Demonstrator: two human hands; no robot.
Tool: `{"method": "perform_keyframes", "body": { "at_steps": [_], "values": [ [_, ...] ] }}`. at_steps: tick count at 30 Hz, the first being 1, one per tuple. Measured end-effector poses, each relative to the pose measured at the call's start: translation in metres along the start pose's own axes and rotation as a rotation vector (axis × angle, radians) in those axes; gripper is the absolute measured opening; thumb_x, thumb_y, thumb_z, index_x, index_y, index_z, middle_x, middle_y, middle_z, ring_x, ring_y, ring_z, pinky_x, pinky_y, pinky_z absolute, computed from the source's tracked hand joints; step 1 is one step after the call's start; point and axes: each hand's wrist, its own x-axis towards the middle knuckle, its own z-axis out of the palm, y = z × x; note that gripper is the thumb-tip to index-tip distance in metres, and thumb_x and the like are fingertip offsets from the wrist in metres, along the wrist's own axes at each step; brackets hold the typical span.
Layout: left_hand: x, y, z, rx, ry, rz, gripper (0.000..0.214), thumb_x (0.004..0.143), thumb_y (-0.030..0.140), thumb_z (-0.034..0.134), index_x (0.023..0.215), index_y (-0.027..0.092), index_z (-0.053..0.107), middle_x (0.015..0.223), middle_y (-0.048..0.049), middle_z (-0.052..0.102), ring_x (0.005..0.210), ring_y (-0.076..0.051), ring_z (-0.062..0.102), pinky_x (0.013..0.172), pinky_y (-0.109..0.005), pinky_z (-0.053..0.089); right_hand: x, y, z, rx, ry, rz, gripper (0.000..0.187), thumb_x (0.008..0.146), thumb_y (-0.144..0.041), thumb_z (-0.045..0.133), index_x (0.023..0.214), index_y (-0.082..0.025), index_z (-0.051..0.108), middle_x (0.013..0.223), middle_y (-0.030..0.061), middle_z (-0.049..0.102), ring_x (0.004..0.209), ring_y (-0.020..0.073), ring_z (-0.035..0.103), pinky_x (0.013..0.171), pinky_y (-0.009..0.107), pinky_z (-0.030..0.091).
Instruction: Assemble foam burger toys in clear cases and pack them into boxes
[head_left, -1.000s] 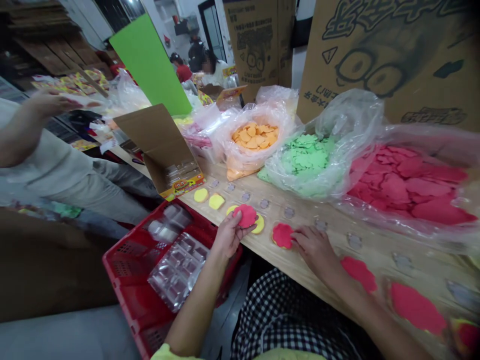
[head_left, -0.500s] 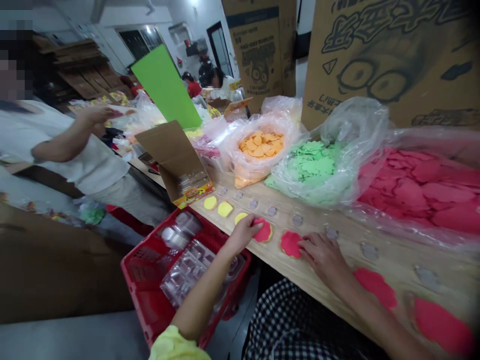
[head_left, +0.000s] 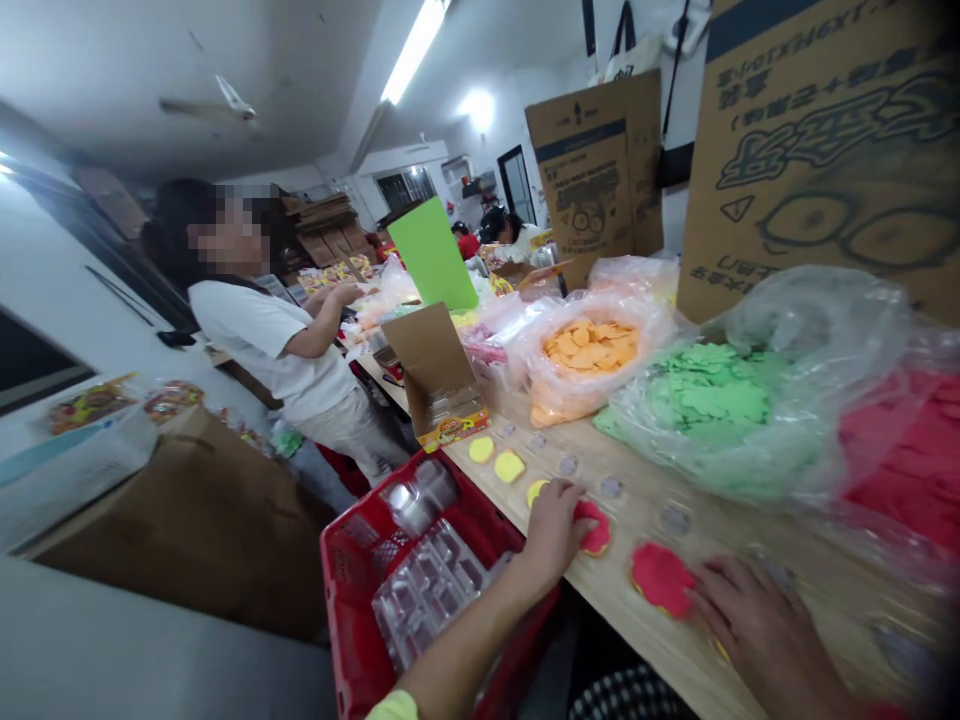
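Co-worker (head_left: pixel 262 340) in a white T-shirt stands at the left, side-on, both arms raised toward a far stretch of the bench. Nearer, a cardboard box (head_left: pixel 180 530) sits low on the left, and beside it a red basket (head_left: pixel 352 600) holds clear plastic trays (head_left: pixel 424 585). A small open carton (head_left: pixel 435 375) stands on the bench (head_left: pixel 645 610) just beyond the basket, with yellow discs (head_left: pixel 508 466) lying in a row near it. The left hand (head_left: pixel 551 535) is at the bench edge, fingers curved downward, their tips on a scalloped red piece (head_left: pixel 596 530); whether it has a firm hold is impossible to tell. That piece lies on the bench, partly under the fingers. The right hand (head_left: pixel 765 640) is spread open, palm down, empty, just beside a second red piece (head_left: pixel 660 580) on a yellow base. Behind them, plastic bags hold orange shapes (head_left: pixel 589 348), green shapes (head_left: pixel 709 400) and red shapes (head_left: pixel 907 450), with tall cartons (head_left: pixel 817 150) at the back.
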Motion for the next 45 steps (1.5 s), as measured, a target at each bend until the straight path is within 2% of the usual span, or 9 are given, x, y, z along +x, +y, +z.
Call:
{"method": "perform_keyframes", "body": {
  "at_steps": [12, 15, 22, 27, 30, 35, 40, 42, 45],
  "values": [
    [-0.015, 0.002, 0.001, -0.465, 0.042, -0.099, 0.031, 0.07, 0.035, 0.061, 0.099, 0.026, 0.064, 0.113, -0.0093, 0.056, 0.114, -0.028, 0.037, 0.103, -0.044, 0.014, 0.016, -0.035, -0.039, -0.049, -0.279, 0.248, 0.008, 0.081, -0.019, 0.055, 0.08, -0.022, 0.063, 0.085, 0.0034, 0.057, 0.084, 0.0208, 0.046, 0.07, 0.034, 0.03],
    [-0.023, 0.015, 0.001, -0.353, 0.025, 0.017, 0.036, 0.074, 0.034, 0.057, 0.109, 0.026, 0.059, 0.12, -0.0093, 0.053, 0.119, -0.027, 0.034, 0.103, -0.044, 0.014, 0.017, -0.035, -0.039, -0.045, -0.282, 0.241, 0.007, 0.081, -0.019, 0.055, 0.079, -0.022, 0.062, 0.083, 0.0035, 0.057, 0.083, 0.0208, 0.046, 0.07, 0.034, 0.03],
    [-0.033, 0.058, 0.021, -0.103, -0.27, 0.411, 0.052, 0.08, 0.037, 0.048, 0.129, 0.022, 0.038, 0.132, -0.0108, 0.043, 0.125, -0.025, 0.03, 0.104, -0.044, 0.017, 0.018, -0.035, -0.042, -0.125, -0.301, 0.142, 0.013, 0.082, -0.015, 0.051, 0.077, -0.022, 0.06, 0.083, 0.0054, 0.057, 0.084, 0.0221, 0.047, 0.07, 0.035, 0.03],
    [-0.026, 0.056, 0.036, -0.044, -0.211, 0.457, 0.044, 0.084, 0.033, 0.042, 0.126, 0.02, 0.043, 0.13, -0.0114, 0.046, 0.124, -0.023, 0.034, 0.104, -0.044, 0.021, 0.02, -0.038, -0.045, -0.084, -0.23, 0.15, 0.01, 0.082, -0.017, 0.052, 0.082, -0.022, 0.061, 0.082, 0.0052, 0.057, 0.082, 0.0212, 0.047, 0.07, 0.034, 0.031],
    [-0.023, 0.042, 0.044, 0.048, -0.138, 0.517, 0.039, 0.084, 0.035, 0.044, 0.12, 0.02, 0.049, 0.123, -0.0107, 0.052, 0.119, -0.024, 0.042, 0.101, -0.044, 0.028, 0.006, -0.039, -0.075, -0.012, -0.122, 0.207, 0.014, 0.084, -0.017, 0.05, 0.093, -0.022, 0.06, 0.086, 0.0047, 0.057, 0.083, 0.0195, 0.047, 0.072, 0.033, 0.031],
    [-0.015, 0.02, 0.06, 0.309, 0.009, 0.741, 0.044, 0.084, 0.04, 0.04, 0.121, 0.016, 0.047, 0.12, -0.0131, 0.054, 0.116, -0.026, 0.045, 0.095, -0.044, 0.037, -0.081, -0.032, -0.165, -0.04, 0.193, 0.464, 0.024, 0.086, -0.019, 0.045, 0.108, -0.023, 0.054, 0.094, 0.0051, 0.058, 0.088, 0.0184, 0.049, 0.077, 0.034, 0.035],
    [0.0, 0.019, 0.07, 0.279, -0.091, 0.952, 0.053, 0.087, 0.036, 0.028, 0.135, 0.015, 0.024, 0.134, -0.0135, 0.038, 0.128, -0.027, 0.026, 0.101, -0.048, 0.028, -0.273, -0.035, -0.214, -0.282, 0.739, 1.256, 0.035, 0.085, -0.031, 0.042, 0.117, -0.018, 0.044, 0.098, 0.0085, 0.053, 0.087, 0.02, 0.051, 0.077, 0.036, 0.042],
    [-0.001, 0.022, 0.068, 0.295, -0.128, 1.004, 0.053, 0.087, 0.035, 0.026, 0.136, 0.015, 0.022, 0.131, -0.014, 0.04, 0.128, -0.027, 0.026, 0.101, -0.047, 0.029, -0.356, -0.047, -0.213, -0.44, 0.722, 1.571, 0.045, 0.083, -0.039, 0.039, 0.119, -0.011, 0.041, 0.099, 0.0131, 0.053, 0.088, 0.0232, 0.051, 0.076, 0.038, 0.042],
    [-0.004, 0.026, 0.066, 0.338, -0.138, 1.041, 0.051, 0.087, 0.034, 0.024, 0.133, 0.012, 0.027, 0.126, -0.015, 0.045, 0.127, -0.028, 0.028, 0.101, -0.046, 0.03, -0.447, -0.068, -0.194, -0.53, 0.313, 1.983, 0.054, 0.081, -0.046, 0.035, 0.115, -0.007, 0.048, 0.103, 0.0204, 0.054, 0.1, 0.0311, 0.049, 0.084, 0.044, 0.037]
  ]
}}
